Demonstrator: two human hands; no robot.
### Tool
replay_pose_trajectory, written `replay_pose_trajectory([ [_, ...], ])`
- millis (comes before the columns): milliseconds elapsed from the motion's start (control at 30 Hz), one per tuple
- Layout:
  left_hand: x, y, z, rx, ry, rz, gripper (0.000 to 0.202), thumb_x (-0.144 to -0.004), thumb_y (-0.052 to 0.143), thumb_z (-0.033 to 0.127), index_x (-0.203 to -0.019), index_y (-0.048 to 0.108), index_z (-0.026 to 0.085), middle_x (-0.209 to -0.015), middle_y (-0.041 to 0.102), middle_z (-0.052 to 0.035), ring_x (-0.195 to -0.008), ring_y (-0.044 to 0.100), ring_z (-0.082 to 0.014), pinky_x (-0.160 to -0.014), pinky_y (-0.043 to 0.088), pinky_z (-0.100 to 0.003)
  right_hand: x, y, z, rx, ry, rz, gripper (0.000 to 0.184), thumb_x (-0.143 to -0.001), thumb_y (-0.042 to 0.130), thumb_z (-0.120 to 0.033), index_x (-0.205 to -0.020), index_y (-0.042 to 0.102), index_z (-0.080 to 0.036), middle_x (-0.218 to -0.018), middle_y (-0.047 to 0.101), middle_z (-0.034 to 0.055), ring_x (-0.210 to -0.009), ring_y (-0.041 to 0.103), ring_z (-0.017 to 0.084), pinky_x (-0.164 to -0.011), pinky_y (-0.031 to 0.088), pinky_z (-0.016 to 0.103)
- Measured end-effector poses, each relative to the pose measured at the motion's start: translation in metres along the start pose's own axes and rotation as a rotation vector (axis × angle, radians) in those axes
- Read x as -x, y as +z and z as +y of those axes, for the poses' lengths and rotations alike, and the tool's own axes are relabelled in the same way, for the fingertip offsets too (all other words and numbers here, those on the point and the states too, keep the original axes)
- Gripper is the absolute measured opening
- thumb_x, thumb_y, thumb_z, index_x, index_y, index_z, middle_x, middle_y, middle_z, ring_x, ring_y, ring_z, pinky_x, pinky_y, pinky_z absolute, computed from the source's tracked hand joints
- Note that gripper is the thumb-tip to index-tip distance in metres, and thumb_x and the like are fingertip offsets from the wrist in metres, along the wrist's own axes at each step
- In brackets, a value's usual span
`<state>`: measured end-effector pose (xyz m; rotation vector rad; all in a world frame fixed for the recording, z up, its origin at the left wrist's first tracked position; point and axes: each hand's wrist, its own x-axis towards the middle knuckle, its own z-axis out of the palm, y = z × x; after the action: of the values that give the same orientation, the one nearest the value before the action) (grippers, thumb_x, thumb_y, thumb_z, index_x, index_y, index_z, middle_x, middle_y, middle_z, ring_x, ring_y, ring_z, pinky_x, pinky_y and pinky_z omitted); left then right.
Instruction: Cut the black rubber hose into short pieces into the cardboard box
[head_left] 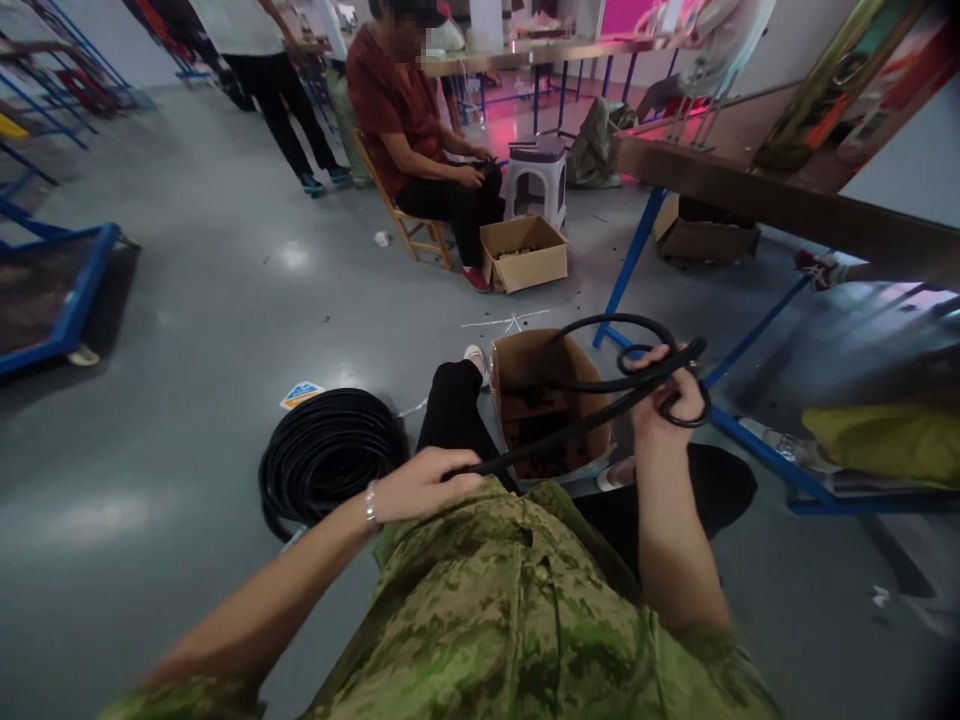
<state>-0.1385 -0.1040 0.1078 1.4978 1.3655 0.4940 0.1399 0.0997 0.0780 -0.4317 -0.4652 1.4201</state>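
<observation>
A length of black hose or thick cable [566, 432] runs slantwise between my two hands. My left hand [431, 483], at my lap, is closed around its lower part. Up and to the right, my right hand [670, 395] grips the same black length, which loops around and past the fingers. Between my legs stands an open cardboard box [517, 352] with dark pieces inside, too dim to name. A big coil of the black hose [330, 455] lies on the floor to my left, beside my leg.
A blue-framed table [795, 200] stands close on the right, its leg near my right hand. Ahead, a seated person [409, 130] works over another cardboard box [534, 268]. A blue cart [56, 300] is at the left. Someone stands [259, 70] farther back.
</observation>
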Motion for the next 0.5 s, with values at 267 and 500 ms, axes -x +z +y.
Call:
replay_pose_trajectory([
  [267,0.055,-0.078,-0.112,-0.754,-0.151,0.583,0.031,-0.08,0.05,0.054,-0.071,0.056,0.025,-0.066,0.062,-0.0039,-0.06,0.057,-0.0226,-0.057,0.038,-0.028,-0.026,-0.056,-0.009,-0.093,0.052,0.311,0.027,-0.073,0.055,-0.006,-0.095,0.056,-0.022,-0.094,0.064,-0.0006,-0.082,0.066,0.012,-0.067,0.057,0.028],
  [500,0.116,-0.097,-0.178,-0.866,-0.474,0.756,0.018,-0.073,0.05,0.043,-0.068,0.049,0.026,-0.065,0.065,0.0006,-0.069,0.063,-0.0269,-0.069,0.044,-0.033,-0.028,-0.08,0.006,-0.19,0.001,0.41,0.033,-0.069,0.054,-0.001,-0.094,0.051,-0.022,-0.089,0.063,-0.0038,-0.079,0.067,0.009,-0.068,0.057,0.023],
])
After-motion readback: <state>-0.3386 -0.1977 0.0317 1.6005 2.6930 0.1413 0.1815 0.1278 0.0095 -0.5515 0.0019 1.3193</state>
